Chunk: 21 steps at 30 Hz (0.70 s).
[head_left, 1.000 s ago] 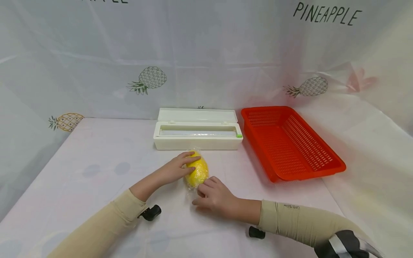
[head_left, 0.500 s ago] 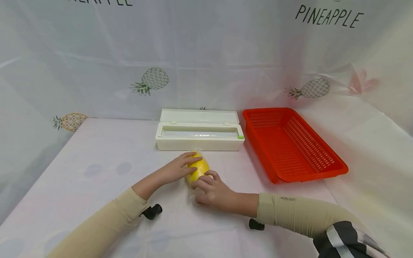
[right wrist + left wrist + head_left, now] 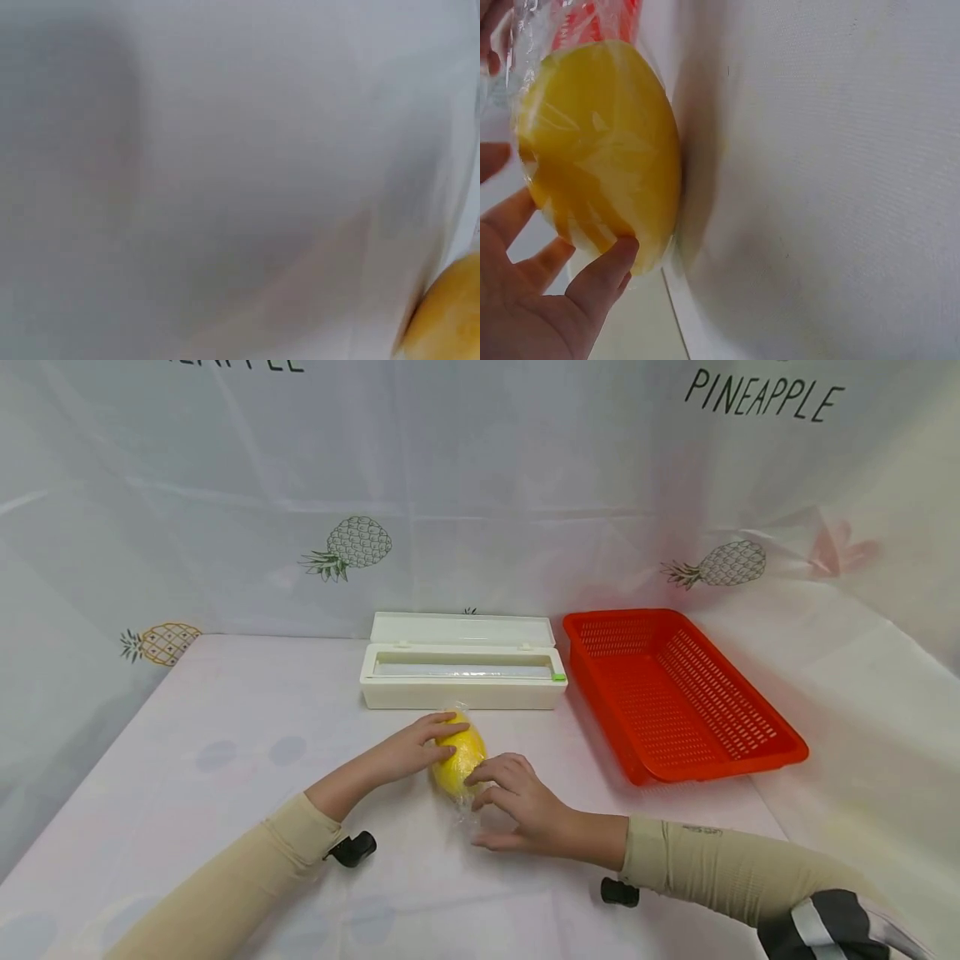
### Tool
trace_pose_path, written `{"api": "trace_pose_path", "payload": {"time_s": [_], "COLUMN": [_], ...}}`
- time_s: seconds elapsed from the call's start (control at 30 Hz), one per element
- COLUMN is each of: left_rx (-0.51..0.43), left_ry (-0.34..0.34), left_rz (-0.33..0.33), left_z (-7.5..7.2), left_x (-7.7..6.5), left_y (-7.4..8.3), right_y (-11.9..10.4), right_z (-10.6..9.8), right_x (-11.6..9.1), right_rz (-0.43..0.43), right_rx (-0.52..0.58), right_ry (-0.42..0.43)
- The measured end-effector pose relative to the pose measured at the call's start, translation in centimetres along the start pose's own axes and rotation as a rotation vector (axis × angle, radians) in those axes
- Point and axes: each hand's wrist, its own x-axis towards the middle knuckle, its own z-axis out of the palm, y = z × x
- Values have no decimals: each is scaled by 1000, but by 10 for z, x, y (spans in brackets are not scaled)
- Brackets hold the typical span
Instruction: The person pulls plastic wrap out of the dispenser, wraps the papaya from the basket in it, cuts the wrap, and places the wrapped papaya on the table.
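Observation:
A yellow oval fruit (image 3: 459,758) in clear plastic wrap lies on the table in the head view. My left hand (image 3: 412,750) holds it from the left, with fingers over its top and the thumb at its near side. The left wrist view shows the wrapped fruit (image 3: 604,142) close up and the left hand (image 3: 547,300) gripping its end. My right hand (image 3: 521,806) is at the fruit's near right side, fingers bent and thumb apart, fingertips beside the loose wrap end (image 3: 467,814). Only part of the fruit (image 3: 450,319) shows in the right wrist view.
Behind the fruit stands a white wrap dispenser box (image 3: 463,695), its lid (image 3: 462,628) raised and a roll of film (image 3: 463,670) inside. A red perforated basket (image 3: 675,702) sits to the right. Pineapple-printed cloth (image 3: 487,543) hangs at the back.
The right hand first moved in over the fruit's near end, then drew back to the right with its fingers more spread. The left hand has kept its hold on the fruit.

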Motion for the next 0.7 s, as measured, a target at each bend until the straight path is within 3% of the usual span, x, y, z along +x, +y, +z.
{"api": "trace_pose_path", "payload": {"time_s": [0.17, 0.3, 0.47, 0.57, 0.7], "left_rx": [23, 30, 34, 16, 63], "left_ry": [21, 21, 48, 95, 226], "left_rz": [-14, -18, -18, -12, 68], "left_z": [1, 3, 5, 8, 13], "left_x": [1, 2, 2, 1, 0], "left_y": [4, 5, 7, 10, 14], "right_y": [4, 11, 20, 21, 21], "right_z": [8, 9, 4, 2, 0], "right_x": [0, -1, 4, 10, 12], "right_rz": [-9, -126, -286, -354, -366], "right_rx": [-176, -282, -268, -284, -311], "right_ry": [-84, -31, 6, 1, 6]}}
